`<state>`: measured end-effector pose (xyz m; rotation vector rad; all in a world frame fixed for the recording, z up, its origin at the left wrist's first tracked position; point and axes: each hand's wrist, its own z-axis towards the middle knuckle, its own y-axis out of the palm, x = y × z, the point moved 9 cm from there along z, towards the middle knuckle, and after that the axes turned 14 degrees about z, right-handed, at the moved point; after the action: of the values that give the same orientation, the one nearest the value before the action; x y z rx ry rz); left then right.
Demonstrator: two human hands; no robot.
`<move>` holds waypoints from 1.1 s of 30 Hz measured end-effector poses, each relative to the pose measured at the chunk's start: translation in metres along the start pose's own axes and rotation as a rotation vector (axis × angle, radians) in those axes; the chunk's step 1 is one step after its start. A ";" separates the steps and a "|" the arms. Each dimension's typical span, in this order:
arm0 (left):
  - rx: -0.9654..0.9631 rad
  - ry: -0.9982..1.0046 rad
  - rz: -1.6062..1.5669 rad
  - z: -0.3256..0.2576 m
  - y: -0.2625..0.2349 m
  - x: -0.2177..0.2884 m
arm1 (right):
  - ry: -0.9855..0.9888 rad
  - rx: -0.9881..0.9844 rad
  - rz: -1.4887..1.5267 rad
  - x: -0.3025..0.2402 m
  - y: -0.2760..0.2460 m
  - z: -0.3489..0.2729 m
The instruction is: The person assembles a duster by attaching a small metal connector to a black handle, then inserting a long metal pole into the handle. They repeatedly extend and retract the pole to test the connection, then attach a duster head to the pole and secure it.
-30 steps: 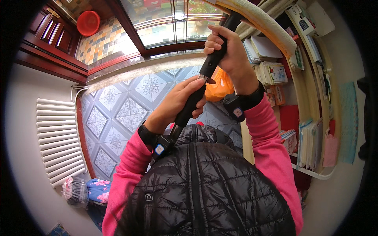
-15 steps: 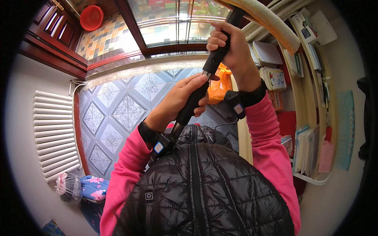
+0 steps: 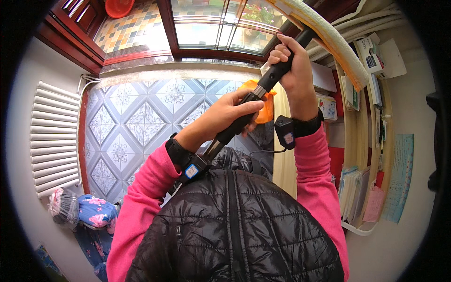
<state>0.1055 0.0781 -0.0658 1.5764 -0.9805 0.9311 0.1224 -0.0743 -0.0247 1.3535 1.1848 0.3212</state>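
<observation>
You grip a long black pole (image 3: 263, 91) with both hands, and it runs slantwise up across the view from just above your black quilted vest (image 3: 235, 230) toward the window (image 3: 211, 23). Your left hand (image 3: 232, 113) is wrapped tight around the pole's lower part, fingers curled over it, beside a short silvery band on the shaft. Your right hand (image 3: 293, 63) is clenched around the pole higher up, nearer the window. At the pole's top end sits a long pale padded head (image 3: 329, 33), lying slantwise against the window's right side. Each wrist carries a black band with a small device over a pink sleeve (image 3: 141, 202). Behind the pole, just below your right hand, an orange bag-like thing (image 3: 268, 110) shows. Below the window lie patterned blue-and-white tiles (image 3: 136, 122); left of them stands a white radiator (image 3: 54, 136). Right of the pole, shelves (image 3: 361, 141) hold books and papers.
</observation>
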 end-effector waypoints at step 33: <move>0.067 0.051 0.153 -0.022 0.004 0.005 | -0.197 0.062 -0.039 0.021 0.007 -0.053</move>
<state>0.1016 0.0988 -0.0562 1.5414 -1.0554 1.1146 0.0924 -0.0252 -0.0173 1.3796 1.0621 0.1203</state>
